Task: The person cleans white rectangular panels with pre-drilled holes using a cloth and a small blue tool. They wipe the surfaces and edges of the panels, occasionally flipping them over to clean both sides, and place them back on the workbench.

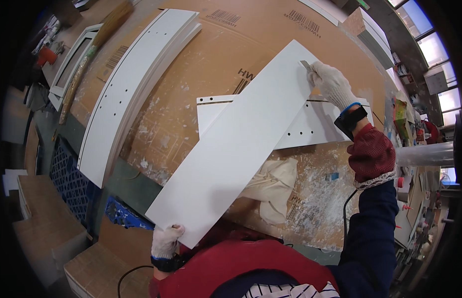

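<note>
A long plain white board [231, 149] slants across the middle, its near end close to my body. My left hand [165, 241], in a white knit glove, grips the near left corner, thumb on top and the other fingers mostly hidden. At the far right end, my gloved right hand [332, 83] is closed round a small flat metal scraper blade [305, 65], held at the board's right edge. Below the slanted board lies another white board [315, 126] with drilled holes, partly covered by it.
Cardboard [166, 119] with white flecks covers the table. Stacked white boards [119, 94] with holes stand at the left, beside a straw broom [89, 49]. A cream cloth [275, 191] lies near me. Blue plastic crates [69, 174] and cartons [47, 213] are at the lower left.
</note>
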{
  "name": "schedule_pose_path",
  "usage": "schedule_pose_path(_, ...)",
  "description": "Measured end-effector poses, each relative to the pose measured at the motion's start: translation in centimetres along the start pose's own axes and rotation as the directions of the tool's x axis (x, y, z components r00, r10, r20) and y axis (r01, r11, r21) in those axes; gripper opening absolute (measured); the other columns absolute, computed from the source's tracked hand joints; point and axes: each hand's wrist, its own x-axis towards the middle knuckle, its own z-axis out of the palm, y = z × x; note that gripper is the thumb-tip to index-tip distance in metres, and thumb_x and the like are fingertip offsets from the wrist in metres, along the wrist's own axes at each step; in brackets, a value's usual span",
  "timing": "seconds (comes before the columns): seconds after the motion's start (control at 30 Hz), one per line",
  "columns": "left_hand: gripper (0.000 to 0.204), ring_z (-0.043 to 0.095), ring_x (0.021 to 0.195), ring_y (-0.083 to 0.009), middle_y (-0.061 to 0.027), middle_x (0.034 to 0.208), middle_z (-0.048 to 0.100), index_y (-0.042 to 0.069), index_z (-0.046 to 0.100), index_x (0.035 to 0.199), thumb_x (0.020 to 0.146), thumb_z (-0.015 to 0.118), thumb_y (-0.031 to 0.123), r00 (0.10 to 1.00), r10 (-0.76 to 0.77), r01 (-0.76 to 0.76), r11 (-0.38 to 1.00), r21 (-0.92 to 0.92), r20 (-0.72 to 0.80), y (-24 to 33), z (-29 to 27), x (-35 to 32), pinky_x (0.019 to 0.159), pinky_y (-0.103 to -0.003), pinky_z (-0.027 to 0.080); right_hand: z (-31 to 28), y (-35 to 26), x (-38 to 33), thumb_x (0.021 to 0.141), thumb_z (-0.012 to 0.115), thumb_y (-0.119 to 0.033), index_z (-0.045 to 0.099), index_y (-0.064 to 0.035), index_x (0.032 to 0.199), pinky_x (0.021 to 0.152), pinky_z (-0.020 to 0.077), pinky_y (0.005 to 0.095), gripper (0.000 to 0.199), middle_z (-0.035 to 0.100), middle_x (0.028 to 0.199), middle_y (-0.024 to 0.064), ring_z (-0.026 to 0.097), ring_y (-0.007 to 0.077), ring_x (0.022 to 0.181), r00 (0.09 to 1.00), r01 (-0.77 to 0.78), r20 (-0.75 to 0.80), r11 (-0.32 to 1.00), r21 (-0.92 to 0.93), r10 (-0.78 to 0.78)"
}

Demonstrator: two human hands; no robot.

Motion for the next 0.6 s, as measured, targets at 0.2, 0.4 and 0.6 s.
schedule_pose_path(0.2, 0.022, 0.062, 0.066, -0.0176, -0.0079, 0.083, 0.06, -0.003, 0.057, 0.1, 0.078, 0.058, 0.003, 0.987, 0.041, -0.033, 0.998, -0.06, 0.155, 0.2, 1.2, 0.2, 0.057, -0.033, 0.056, 1.3, -9.8, -5.2, 0.091, 0.05, -0.019, 0.057, -0.0047, 0.094, 0.064, 0.0541, 0.0409, 0.016, 0.064, 0.082, 0.0162, 0.066, 0.0323, 0.072, 0.987, 0.161, -0.008, 0.986, -0.052, -0.162)
schedule_pose_path(0.4, 0.041, 0.059, 0.109, -0.0246, -0.0143, 0.118, 0.057, -0.001, 0.05, 0.117, 0.093, 0.061, 0.03, 0.923, 0.256, -0.036, 0.801, -0.597, 0.287, -4.2, -1.1, 2.6, 0.091, -0.041, 0.051, 1.6, -21.7, -17.7, 0.085, 0.052, -0.014, 0.055, -0.0064, 0.093, 0.048, 0.0514, 0.0345, 0.012, 0.057, 0.074, 0.0087, 0.064, 0.0217, 0.064, 0.687, 0.727, -0.051, 0.682, 0.085, -0.725)
schedule_pose_path(0.6, 0.034, 0.056, 0.114, -0.0193, -0.0118, 0.126, 0.055, -0.002, 0.044, 0.129, 0.102, 0.042, 0.018, 0.86, 0.304, -0.098, 0.887, -0.452, 0.41, -2.9, 0.1, 2.9, 0.099, -0.032, 0.045, 1.9, -23.1, -22.5, 0.084, 0.053, -0.009, 0.057, -0.0065, 0.109, 0.062, 0.0536, 0.031, 0.026, 0.065, 0.088, 0.0097, 0.067, 0.0207, 0.076, 0.583, 0.531, 0.134, 0.501, 0.684, -0.801)
